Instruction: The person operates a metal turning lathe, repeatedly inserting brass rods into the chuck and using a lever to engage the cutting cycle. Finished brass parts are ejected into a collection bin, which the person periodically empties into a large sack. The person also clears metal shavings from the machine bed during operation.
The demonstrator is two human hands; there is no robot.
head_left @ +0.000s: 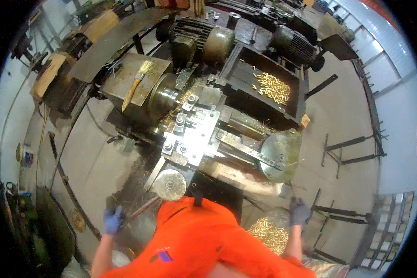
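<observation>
My left hand (112, 220), in a blue-grey glove, is at the lower left with its fingers curled. Close to it runs a reddish rod (144, 206); whether the fingers hold this cannot be made out. On the right, my gloved right hand (300, 211) is curled beside a thin dark rod below a large round disc (281, 157). What lies inside its grip is hidden. Just left of that hand, many small brass-coloured pieces (266, 233) fill a container. Between the hands stands a small lathe, its chuck (166, 95) facing a shiny metal tool slide (197, 134).
A wooden-handled brush (136, 83) lies on the lathe's headstock. Behind the slide, a dark metal tray (238, 92) holds a heap of brass pieces. A smaller round disc (169, 184) sits near my orange clothing. Electric motors (204, 41) stand farther back; metal frames (347, 155) are at right.
</observation>
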